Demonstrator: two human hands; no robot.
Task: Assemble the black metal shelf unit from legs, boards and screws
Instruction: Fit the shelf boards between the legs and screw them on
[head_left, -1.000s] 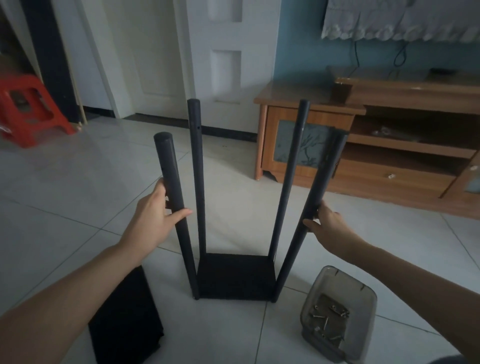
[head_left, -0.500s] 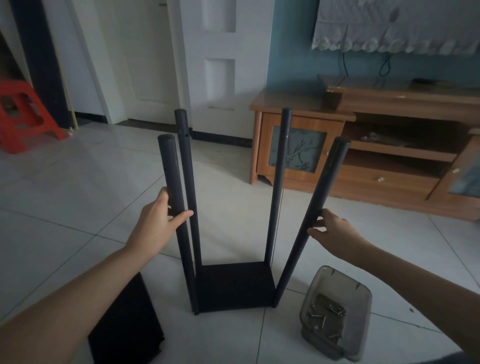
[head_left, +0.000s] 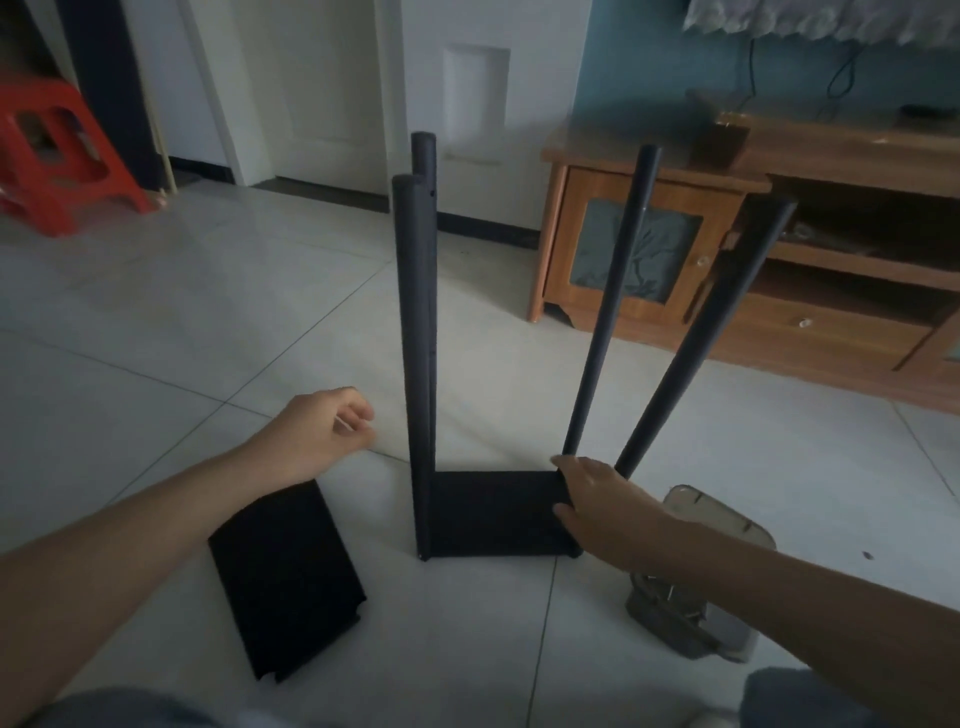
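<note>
Red stool (head_left: 57, 150): far left, on tiled floor (head_left: 208, 312).
Left hand (head_left: 317, 431): loosely curled, empty, clear of everything, above loose black board (head_left: 285, 577) lying flat, near left.
Shelf unit (head_left: 493, 512): centre, board on floor, four black legs (head_left: 418, 338) rising.
Right hand (head_left: 597, 501): fingers spread, pressed on board's right edge; closure around it not discernible.
Clear screw tub (head_left: 727, 525): near right, behind right forearm.
Wooden cabinet (head_left: 649, 249): far right.
</note>
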